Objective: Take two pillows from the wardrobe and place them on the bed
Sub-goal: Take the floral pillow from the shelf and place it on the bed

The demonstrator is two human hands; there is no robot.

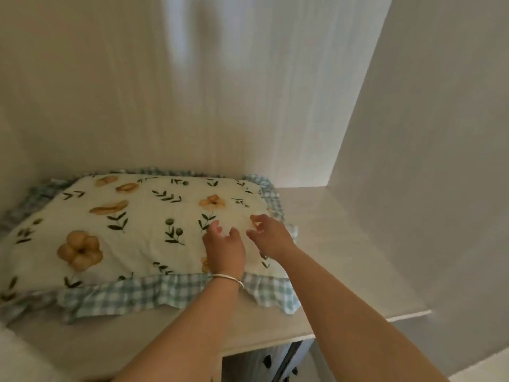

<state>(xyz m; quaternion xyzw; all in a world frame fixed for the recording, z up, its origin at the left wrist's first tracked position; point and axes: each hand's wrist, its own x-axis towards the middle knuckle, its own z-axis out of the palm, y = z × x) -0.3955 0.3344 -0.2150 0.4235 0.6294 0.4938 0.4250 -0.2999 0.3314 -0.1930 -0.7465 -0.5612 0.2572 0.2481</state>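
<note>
Pillow (132,230) with a cream cover, orange flowers and a green checked frill lies flat on a pale wardrobe shelf (344,271), pushed toward the left wall. Both arms reach over its right end. The left hand (224,249), a thin bracelet (228,279) at the wrist, hovers with fingers spread and curled; the right hand (271,237) is likewise open, fingers apart, just above the fabric, gripping nothing.

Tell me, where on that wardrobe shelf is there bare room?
Bare shelf runs right of the pillow up to the side wall, plus a strip along the front edge. The left is crowded: the pillow fills it, both hands over it.
</note>
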